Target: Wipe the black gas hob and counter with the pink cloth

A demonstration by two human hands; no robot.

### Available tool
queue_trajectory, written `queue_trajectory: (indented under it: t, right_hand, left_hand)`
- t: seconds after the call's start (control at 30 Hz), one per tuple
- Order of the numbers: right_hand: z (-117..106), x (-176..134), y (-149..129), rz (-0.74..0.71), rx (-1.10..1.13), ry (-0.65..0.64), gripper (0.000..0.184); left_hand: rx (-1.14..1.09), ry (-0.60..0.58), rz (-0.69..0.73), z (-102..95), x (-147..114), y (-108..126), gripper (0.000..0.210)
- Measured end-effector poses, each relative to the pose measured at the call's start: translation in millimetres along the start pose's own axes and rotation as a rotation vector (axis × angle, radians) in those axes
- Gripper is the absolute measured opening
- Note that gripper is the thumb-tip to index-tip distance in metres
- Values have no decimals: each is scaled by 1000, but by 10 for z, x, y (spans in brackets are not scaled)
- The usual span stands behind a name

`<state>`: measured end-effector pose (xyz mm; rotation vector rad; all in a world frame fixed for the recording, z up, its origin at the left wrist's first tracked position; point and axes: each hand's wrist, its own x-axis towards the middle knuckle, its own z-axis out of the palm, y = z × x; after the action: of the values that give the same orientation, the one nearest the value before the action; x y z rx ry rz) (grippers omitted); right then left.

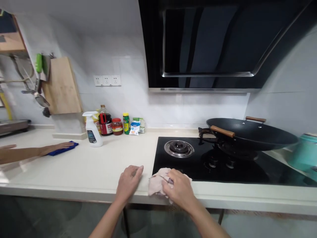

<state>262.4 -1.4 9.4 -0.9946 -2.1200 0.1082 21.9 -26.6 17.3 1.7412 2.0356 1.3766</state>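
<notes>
Clutching a crumpled rag (155, 185) in the right hand (180, 189) — across the near edge of a gas hob (195, 169).
Glossy black glass on the gas hob, with a ridged round metal burner (178, 146) at one o'clock from the rag; at two, a dark, wide-bowled wok (257, 138) with wooden handles (223, 131). Soft, pinkish-white folds, bunched beneath curled fingers and thumb, partly on the smooth off-white countertop (111, 162). At nine, left hand (130, 181) loosely half open on the countertop, with nothing visible in hold. At ten, white spray bottle (96, 134) with dark label (91, 136) — print too small to read.
</notes>
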Motion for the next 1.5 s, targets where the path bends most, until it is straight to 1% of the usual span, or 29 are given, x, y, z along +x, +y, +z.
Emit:
queue_trajectory:
  t: [0.03, 0.07, 0.13, 0.2, 0.27, 0.33, 0.43, 0.53, 0.6, 0.7, 0.77, 0.87, 1.0, 1.07, 1.13, 1.2, 1.27, 1.33, 1.4, 1.47, 1.5]
  right_hand:
    - [93, 35, -110, -36, 29, -4, 6]
    - [179, 66, -214, -72, 54, -9, 12]
    - [324, 112, -390, -133, 99, -25, 32]
    - [418, 134, -509, -190, 141, -53, 50]
    - [452, 127, -568, -251, 157, -99, 57]
    - [430, 93, -585, -287, 149, -149, 63]
    - [351, 10, -596, -242, 88, -205, 74]
    - [293, -77, -630, -163, -41, -230, 70]
    - [265, -128, -636, -144, -123, -226, 68]
    - [170, -219, -532, -121, -208, -218, 71]
    - [42, -325, -368, -89, -251, -213, 73]
    - [-234, -573, -19, -11, -306, -161, 74]
    - [-666, -943, 525, 157, -434, -74, 71]
    - [-894, -1105, 787, 232, -508, -46, 64]
    - [-1140, -1258, 1014, 279, -546, -26, 52]
    - [-1412, -1406, 1195, 320, -560, -9, 43]
    - [-1707, -1537, 1330, 375, -602, 32, 38]
    - [-1997, -1618, 1428, 434, -691, 99, 36]
    - [-2228, -1615, 1506, 464, -791, 134, 34]
    - [-2348, -1518, 1578, 464, -858, 107, 31]
    - [-2358, -1438, 1612, 460, -870, 65, 29]
  left_hand:
    - [-39, -11, -21, -6, 10, -11, 49]
    - [-81, -25, -40, -13, 23, -20, 50]
    - [-183, -59, -62, -32, 52, -29, 51]
    - [-293, -87, -66, -60, 80, -30, 51]
    - [-372, -100, -73, -96, 94, -27, 52]
    - [-389, -95, -85, -132, 92, -23, 51]
    - [-339, -95, -104, -165, 73, -22, 49]
    - [-277, -103, -111, -164, 61, -36, 49]
    - [-238, -87, -110, -157, 64, -54, 51]
    - [-181, -64, -120, -154, 84, -71, 55]
    - [-140, -64, -128, -160, 100, -63, 56]
    - [-81, -85, -128, -178, 112, -33, 55]
    - [-52, -74, -103, -178, 106, -27, 54]
    - [-43, -61, -87, -165, 105, -48, 54]
    - [-33, -59, -82, -151, 110, -77, 53]
    - [-28, -61, -85, -140, 121, -112, 53]
    - [-25, -71, -89, -128, 136, -151, 53]
    - [-20, -88, -91, -111, 151, -188, 53]
    - [-2, -96, -90, -90, 160, -215, 53]
    - [21, -89, -81, -68, 162, -229, 52]
    - [33, -85, -75, -58, 160, -230, 52]
